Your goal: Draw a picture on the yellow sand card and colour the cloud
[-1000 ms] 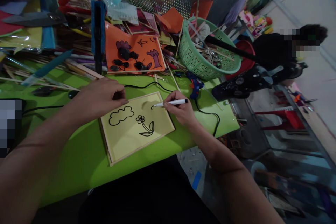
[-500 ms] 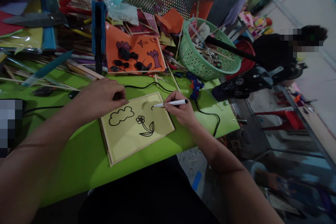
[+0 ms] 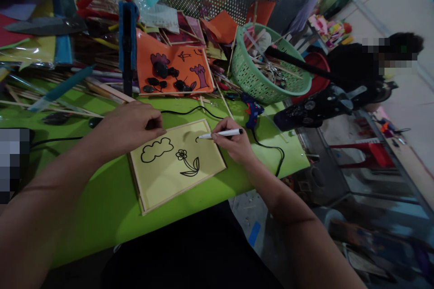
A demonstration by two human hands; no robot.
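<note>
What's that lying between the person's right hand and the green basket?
In the head view, a blue glue gun lies on the green table between the right hand, which holds a white pen, and the green basket.

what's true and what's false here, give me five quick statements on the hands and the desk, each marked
1. The right hand has a white pen in its grip. True.
2. The left hand also holds a pen. False: no pen shows in it; it is at the upper left of the yellow sheet.
3. A cloud and a flower are drawn on that sheet. True.
4. A blue glue gun lies between the right hand and the green basket. True.
5. The green basket is empty. False: it holds jumbled odds and ends.
</note>
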